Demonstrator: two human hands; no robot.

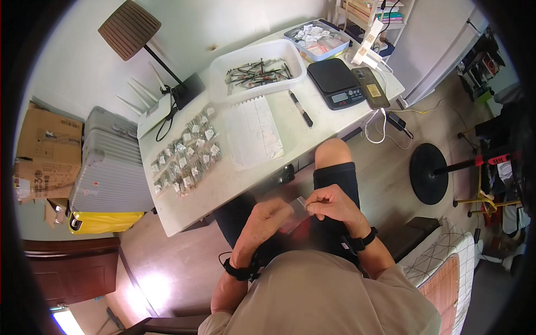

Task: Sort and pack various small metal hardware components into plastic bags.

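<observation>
A small clear plastic bag [298, 212] is stretched above the lap between my left hand [272, 217] and my right hand [333, 205], each pinching one side near its top edge. On the table [289, 144] ahead, a white plastic tub [216, 67] holds a loose heap of screws [259, 75], some dark. Many filled small bags with white labels [188, 146] lie in rows at the left. Between them and a black pen [300, 109] rests an open spiral notebook [253, 134]. A black digital scale [335, 83] stands right of the tub.
Behind the scale is a box of white labels and plastic bags [318, 39]. A phone [371, 88] with a white cable lies at the table's right edge. A white router [155, 115] and a desk lamp [130, 29] stand at the left rear; a grey suitcase [113, 167] is beside the table.
</observation>
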